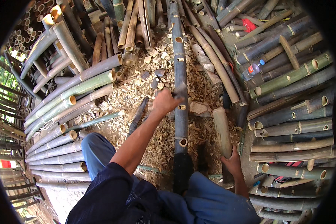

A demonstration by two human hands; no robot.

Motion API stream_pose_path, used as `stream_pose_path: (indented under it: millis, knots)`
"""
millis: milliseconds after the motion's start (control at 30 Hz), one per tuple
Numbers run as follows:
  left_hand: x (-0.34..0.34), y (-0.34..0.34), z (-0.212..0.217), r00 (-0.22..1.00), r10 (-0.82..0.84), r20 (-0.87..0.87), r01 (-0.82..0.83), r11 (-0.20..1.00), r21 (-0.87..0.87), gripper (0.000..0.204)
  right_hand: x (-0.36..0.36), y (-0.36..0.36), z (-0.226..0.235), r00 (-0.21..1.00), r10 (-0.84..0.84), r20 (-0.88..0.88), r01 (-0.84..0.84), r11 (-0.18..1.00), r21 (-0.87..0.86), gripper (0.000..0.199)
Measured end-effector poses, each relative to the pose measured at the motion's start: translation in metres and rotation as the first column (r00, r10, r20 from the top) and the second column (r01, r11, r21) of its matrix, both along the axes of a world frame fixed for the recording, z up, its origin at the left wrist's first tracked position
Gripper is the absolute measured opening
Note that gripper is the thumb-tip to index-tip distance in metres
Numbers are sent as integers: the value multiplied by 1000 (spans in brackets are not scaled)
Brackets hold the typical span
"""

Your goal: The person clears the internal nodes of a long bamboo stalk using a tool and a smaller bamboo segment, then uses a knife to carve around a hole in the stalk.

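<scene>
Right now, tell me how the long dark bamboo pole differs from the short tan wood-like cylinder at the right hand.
The long dark bamboo pole is grey-black; the short tan wood-like cylinder is paler. The pole has holes cut along it; the cylinder shows none. The pole runs far ahead; the cylinder is much shorter. Both are roundish and point ahead.

The central bamboo pole was coloured slate-grey; to its left, pale-yellow chips were seen, to its right, a red-labelled bottle.
</scene>
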State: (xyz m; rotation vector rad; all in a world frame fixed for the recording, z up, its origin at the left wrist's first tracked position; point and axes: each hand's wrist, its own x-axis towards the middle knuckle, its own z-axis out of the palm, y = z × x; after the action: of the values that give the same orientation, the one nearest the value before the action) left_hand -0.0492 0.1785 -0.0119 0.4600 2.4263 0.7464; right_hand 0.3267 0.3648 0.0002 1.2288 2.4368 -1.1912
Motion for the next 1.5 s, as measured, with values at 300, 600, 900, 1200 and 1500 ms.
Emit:
stream_pose_path:
  millis: [300,600,900,1200,1500]
  knots:
    - [11,-11,-60,759,311,572,-576,730,367,31,30,24,-55,990,68,122,-103,948,303,94]
    - [-55,-94,-62,936,278,-217,-300,950,-80,40,85,13,-84,941,337,9,-278,762,585,72]
    - [-23,-135,-75,882,24,-470,34,993,114,52,81,-119,-101,926,114,360,-87,992,-90,38]
    - [5,-116,-85,860,-225,-459,271,962,37,74,130,-189,-101,940,-137,311,167,983,-71,44]
    - [10,-104,-88,931,-80,-356,125,987,104,68,173,-272,-88,888,-305,343,338,940,-39,51]
